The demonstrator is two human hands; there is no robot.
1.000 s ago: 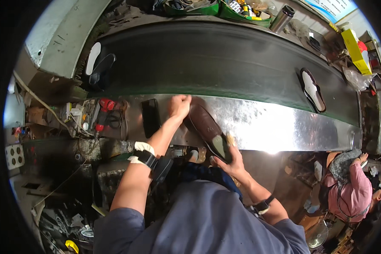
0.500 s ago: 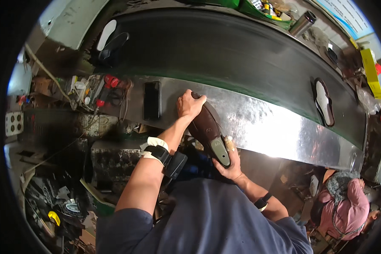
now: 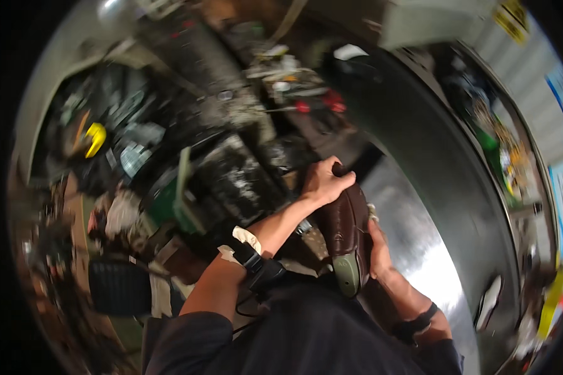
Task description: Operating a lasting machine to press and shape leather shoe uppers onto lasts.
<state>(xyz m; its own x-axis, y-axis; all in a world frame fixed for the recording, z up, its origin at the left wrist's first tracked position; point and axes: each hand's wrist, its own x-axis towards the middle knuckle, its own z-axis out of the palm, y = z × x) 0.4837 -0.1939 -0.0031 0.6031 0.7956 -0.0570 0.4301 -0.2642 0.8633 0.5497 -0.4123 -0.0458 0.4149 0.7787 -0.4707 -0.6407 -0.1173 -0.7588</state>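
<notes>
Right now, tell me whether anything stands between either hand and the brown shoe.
Nothing visible does: the left hand grips the far end of the brown shoe, and the right hand holds its right side.

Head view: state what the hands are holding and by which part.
A brown shoe with a green insert at its near end: the left hand grips its far end, the right hand holds its right side, toward the green end.
</notes>
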